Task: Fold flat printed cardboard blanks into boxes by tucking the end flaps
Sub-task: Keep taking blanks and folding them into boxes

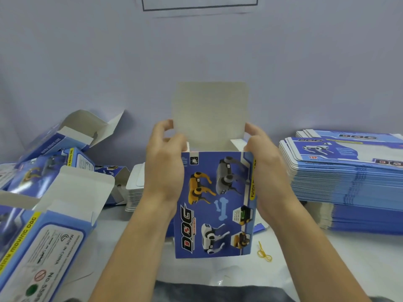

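A tall stack of flat blue printed cardboard blanks (346, 177) is sitting on the white table (327, 269) at the right, while several already opened blue boxes (54, 192) are lying heaped at the left. Between them, above the table in the middle, a blue printed cardboard box with robot-dog pictures (214, 203) is being held upright, its plain grey top lid flap (210, 114) standing straight up. The left hand (164, 166) is gripping the box's left side, fingers curled toward the small side flap there. The right hand (265, 166) is gripping the right edge, thumb and fingers curling round it near the right side flap (237, 143). This looks like the open-end stage: next, the side flaps likely need folding inward before the lid tucks down. A small yellow rubber band (264, 253) is lying nearby.
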The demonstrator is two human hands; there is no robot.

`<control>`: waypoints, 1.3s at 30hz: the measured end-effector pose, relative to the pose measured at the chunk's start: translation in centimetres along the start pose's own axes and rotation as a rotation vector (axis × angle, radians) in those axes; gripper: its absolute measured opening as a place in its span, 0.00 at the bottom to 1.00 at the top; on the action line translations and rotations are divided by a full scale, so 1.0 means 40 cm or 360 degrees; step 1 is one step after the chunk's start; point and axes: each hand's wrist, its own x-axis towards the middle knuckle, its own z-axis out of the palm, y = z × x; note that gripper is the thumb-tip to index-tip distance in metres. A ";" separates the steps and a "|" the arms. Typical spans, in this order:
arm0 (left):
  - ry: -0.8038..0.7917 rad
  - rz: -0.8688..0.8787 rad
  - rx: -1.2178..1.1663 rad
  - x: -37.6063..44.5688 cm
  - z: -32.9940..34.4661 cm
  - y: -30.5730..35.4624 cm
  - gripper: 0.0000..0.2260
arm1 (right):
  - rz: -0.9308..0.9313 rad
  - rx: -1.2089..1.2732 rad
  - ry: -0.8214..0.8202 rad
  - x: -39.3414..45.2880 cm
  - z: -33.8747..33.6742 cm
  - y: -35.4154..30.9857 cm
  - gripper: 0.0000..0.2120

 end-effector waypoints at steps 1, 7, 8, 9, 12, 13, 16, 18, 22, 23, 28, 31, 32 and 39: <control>0.0030 0.0029 0.0003 -0.001 -0.001 0.000 0.07 | 0.0000 0.0009 0.0052 -0.001 0.004 -0.002 0.15; 0.0035 0.0066 0.0025 -0.003 0.003 -0.006 0.05 | -0.0004 -0.0057 0.0252 -0.007 0.011 0.004 0.12; 0.0016 0.0023 0.0039 -0.001 0.003 -0.007 0.08 | 0.0011 -0.0046 0.0241 -0.006 0.010 0.007 0.14; -0.0006 -0.0016 0.0036 0.001 0.002 -0.009 0.11 | 0.0031 -0.0006 0.0216 -0.004 0.007 0.012 0.16; -0.0015 -0.0105 -0.0026 0.003 -0.001 -0.012 0.14 | 0.0094 0.0106 0.0105 0.000 -0.004 0.021 0.19; 0.0009 -0.0125 -0.0046 0.002 0.000 -0.010 0.14 | 0.0094 0.0112 0.0087 0.000 -0.006 0.021 0.19; 0.0074 -0.0130 -0.0016 0.004 0.001 -0.004 0.14 | 0.0073 0.0126 0.0077 0.002 -0.005 0.019 0.16; 0.0111 -0.0087 0.0010 0.005 0.000 0.001 0.13 | 0.0071 0.0135 0.0098 0.002 -0.003 0.019 0.11; 0.0214 -0.0006 0.0054 0.009 -0.005 -0.002 0.06 | 0.0009 0.0120 0.0172 0.005 -0.003 0.027 0.09; 0.0220 -0.0010 0.0053 0.009 -0.005 -0.003 0.06 | 0.0012 0.0117 0.0168 0.005 -0.003 0.029 0.09; 0.0162 -0.0076 -0.0035 0.007 -0.006 0.000 0.15 | 0.0115 0.0147 0.0056 0.003 -0.005 0.031 0.18; 0.0122 -0.0139 -0.0111 0.005 -0.006 0.002 0.17 | 0.0148 0.0210 -0.0013 0.004 -0.011 0.022 0.21; 0.0115 -0.0151 -0.0111 0.005 -0.006 0.002 0.18 | 0.0147 0.0215 -0.0037 0.005 -0.012 0.021 0.21; 0.0159 -0.0077 -0.0012 0.010 -0.013 0.001 0.13 | 0.0139 0.0293 0.0020 0.010 -0.018 0.031 0.12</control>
